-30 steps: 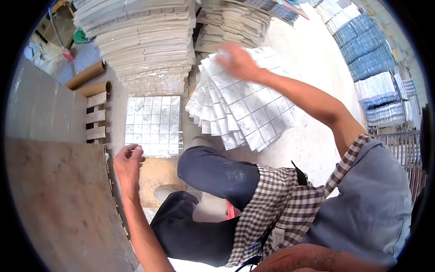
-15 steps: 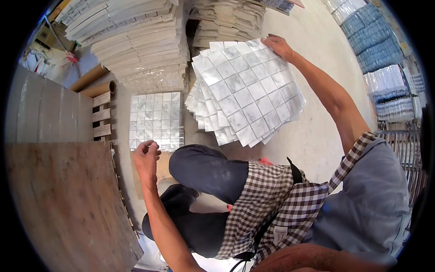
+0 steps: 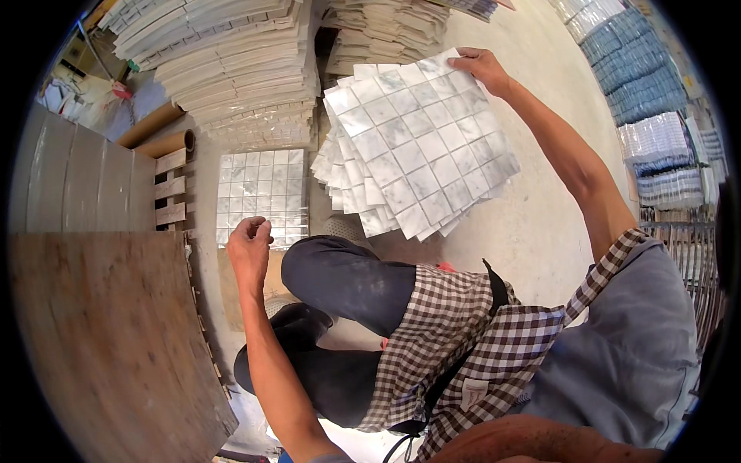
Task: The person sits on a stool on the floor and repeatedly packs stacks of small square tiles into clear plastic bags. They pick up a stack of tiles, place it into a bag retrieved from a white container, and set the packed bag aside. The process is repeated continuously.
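My right hand [image 3: 482, 71] grips the far right corner of a square sheet of marble mosaic tile [image 3: 426, 139], white with grey veins. That sheet lies on top of a fanned, skewed stack of the same sheets [image 3: 337, 171]. To the left, a film-wrapped square of mosaic tiles [image 3: 262, 185] lies near the floor, its surface glossy. My left hand [image 3: 248, 251] is at its near edge with fingers curled and thumb pressed to them. What these fingers hold, if anything, I cannot make out.
Tall stacks of sheets [image 3: 239, 69] stand at the far left and far middle [image 3: 378, 35]. Cardboard tubes [image 3: 168, 144] lie by a wooden pallet [image 3: 170, 187]. A large brown board [image 3: 108, 332] fills the near left. Wrapped blue bundles [image 3: 629, 58] line the right.
My view has shifted slightly. My right hand has moved a little farther away at the sheet's corner. The left hand stays by the wrapped tiles, fingers still curled.
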{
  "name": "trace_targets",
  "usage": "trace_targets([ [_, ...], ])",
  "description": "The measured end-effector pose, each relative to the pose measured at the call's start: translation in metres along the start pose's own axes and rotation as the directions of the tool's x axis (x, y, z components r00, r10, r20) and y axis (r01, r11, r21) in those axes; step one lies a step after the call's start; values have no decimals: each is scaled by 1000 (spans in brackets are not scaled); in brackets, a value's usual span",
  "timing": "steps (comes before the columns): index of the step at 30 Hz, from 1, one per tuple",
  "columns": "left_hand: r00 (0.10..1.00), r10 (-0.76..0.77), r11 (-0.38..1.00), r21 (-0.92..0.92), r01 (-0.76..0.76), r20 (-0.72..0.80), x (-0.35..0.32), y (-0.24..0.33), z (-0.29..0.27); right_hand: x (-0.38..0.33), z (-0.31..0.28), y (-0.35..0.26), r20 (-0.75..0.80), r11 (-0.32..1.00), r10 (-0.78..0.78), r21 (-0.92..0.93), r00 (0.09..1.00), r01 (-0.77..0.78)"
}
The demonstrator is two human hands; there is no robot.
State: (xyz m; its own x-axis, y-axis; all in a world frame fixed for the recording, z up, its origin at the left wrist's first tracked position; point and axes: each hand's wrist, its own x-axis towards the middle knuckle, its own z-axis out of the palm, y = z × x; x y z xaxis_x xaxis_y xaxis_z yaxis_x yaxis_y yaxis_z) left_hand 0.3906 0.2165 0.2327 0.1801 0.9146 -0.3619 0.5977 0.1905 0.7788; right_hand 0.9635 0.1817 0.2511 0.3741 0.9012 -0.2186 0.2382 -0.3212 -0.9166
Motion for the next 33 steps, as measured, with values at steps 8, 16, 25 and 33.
trace_targets([
  [8,996,89,993,-69,-91,-27,-8,11,-2,-3,12,-73,35,957,281,-80,959,-278],
  [16,967,242,939,-231,-255,-83,-15,30,20,-53,27,-152,25,963,-1,-270,1000,8],
  [25,826,455,819,-520,-242,332,-48,76,54,-189,72,-319,160,878,-451,-94,878,469],
  [33,918,365,660,-738,-138,155,-18,49,11,-154,136,-372,241,779,-623,104,744,619],
])
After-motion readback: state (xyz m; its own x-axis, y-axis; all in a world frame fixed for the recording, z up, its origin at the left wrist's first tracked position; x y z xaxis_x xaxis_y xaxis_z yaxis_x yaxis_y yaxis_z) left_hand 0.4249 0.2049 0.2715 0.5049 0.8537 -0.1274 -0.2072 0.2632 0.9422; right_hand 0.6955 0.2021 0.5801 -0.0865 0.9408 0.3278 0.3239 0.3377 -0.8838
